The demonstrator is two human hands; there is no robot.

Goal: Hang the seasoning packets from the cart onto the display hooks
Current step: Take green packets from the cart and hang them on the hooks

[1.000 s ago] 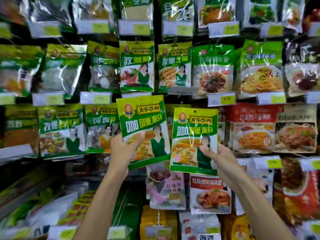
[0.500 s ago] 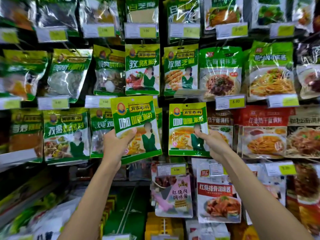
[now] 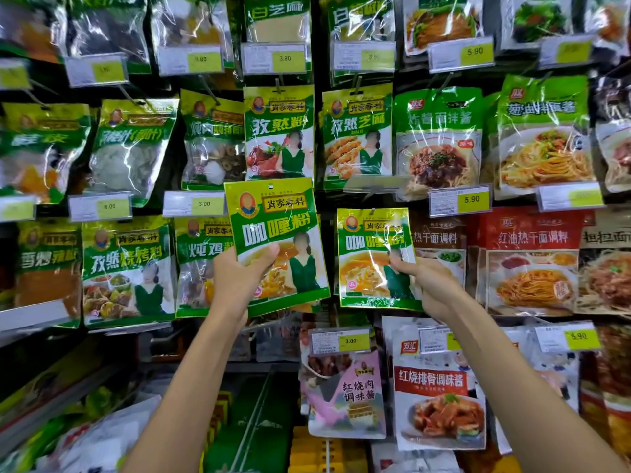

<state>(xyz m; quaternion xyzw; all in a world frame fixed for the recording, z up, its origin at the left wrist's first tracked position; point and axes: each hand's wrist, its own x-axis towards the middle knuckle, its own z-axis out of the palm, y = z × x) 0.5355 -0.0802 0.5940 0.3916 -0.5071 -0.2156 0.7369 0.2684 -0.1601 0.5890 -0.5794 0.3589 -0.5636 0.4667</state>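
Display wall (image 3: 318, 138) crowded with hanging packs, both my hands raised to it.
My left hand (image 3: 239, 281) grips one green-and-yellow seasoning packet (image 3: 273, 230), tilted, in front of the rows; my right hand (image 3: 433, 285) pinches a second packet (image 3: 370, 240), its top at a display hook (image 3: 373, 210).

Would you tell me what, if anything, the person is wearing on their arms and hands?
Nothing worn shows. The left hand and right hand are ungloved, and no rings can be seen. The left arm and right arm are bare down to the picture's bottom edge, with no sleeve, watch or bracelet in view.
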